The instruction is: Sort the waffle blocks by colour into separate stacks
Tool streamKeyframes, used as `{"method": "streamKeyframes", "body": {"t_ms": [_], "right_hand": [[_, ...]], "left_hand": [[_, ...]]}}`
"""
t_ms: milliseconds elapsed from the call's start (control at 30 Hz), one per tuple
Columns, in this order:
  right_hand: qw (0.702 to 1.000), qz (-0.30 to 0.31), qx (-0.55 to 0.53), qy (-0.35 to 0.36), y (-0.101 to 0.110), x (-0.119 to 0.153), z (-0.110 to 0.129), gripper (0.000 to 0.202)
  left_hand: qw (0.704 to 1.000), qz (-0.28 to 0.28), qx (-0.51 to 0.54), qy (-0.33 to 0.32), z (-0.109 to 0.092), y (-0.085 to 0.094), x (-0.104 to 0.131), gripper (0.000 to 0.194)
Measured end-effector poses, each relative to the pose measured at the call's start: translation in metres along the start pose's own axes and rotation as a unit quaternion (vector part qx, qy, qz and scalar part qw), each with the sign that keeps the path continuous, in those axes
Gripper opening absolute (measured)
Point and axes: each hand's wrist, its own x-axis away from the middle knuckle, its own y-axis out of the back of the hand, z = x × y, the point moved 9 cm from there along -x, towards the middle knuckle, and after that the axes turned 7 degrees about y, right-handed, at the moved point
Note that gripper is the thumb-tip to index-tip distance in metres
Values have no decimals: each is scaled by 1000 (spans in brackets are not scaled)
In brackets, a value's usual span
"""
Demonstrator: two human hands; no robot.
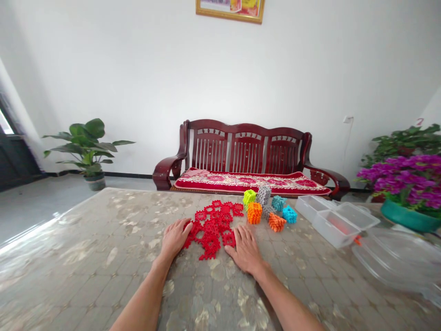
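Note:
A loose pile of flat red interlocking toy pieces (211,226) with toothed edges lies on the table, some with holes in the middle. At the pile's left edge, my left hand (175,237) rests palm down, fingertips touching red pieces. My right hand (245,248) lies flat on the opposite side, fingers stretched forward, its tips against a red piece. Neither hand grips anything that I can see. Beyond my right hand stand stacks of similar pieces: yellow-green (249,199), orange (254,213), grey (264,195), orange-red (276,222), teal (278,202) and blue (290,214).
To the right are clear plastic boxes (336,232), a clear lid-like container (396,257) and purple flowers in a teal pot (409,216). The patterned table (103,276) spans the foreground. Behind it stand a wooden bench (246,151) and a potted plant (93,151).

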Motion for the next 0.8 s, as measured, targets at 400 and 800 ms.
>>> {"method": "streamKeyframes", "body": {"t_ms": [400, 800], "right_hand": [[1000, 9, -15, 0, 2, -12, 3, 75], [1000, -19, -15, 8, 2, -15, 2, 68]], "left_hand": [[999, 5, -42, -7, -6, -6, 7, 48], [995, -10, -52, -82, -23, -23, 63, 96]]}}
